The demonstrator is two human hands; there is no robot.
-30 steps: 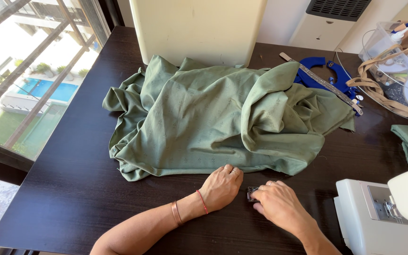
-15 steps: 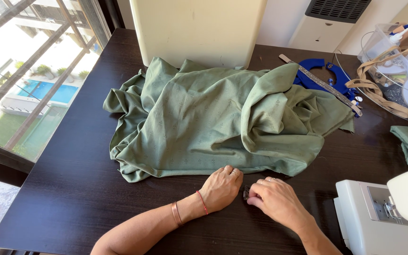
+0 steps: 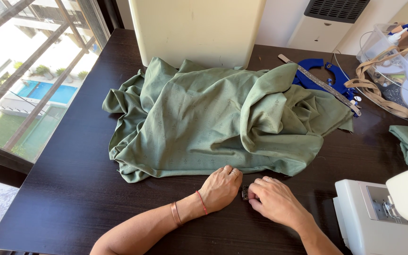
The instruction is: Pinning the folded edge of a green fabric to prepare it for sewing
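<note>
Head view: crumpled green cloth [image 3: 223, 118]

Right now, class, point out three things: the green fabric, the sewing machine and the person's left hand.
green fabric [image 3: 199, 123]: head view, on its flat middle.
sewing machine [image 3: 378, 222]: head view, on its white base.
left hand [image 3: 220, 188]: head view, on the back of the hand.

Single head-worn view, looking steeply down from the near edge of a dark table [image 3: 48, 198], close above both hands, window at left, wall far.
</note>
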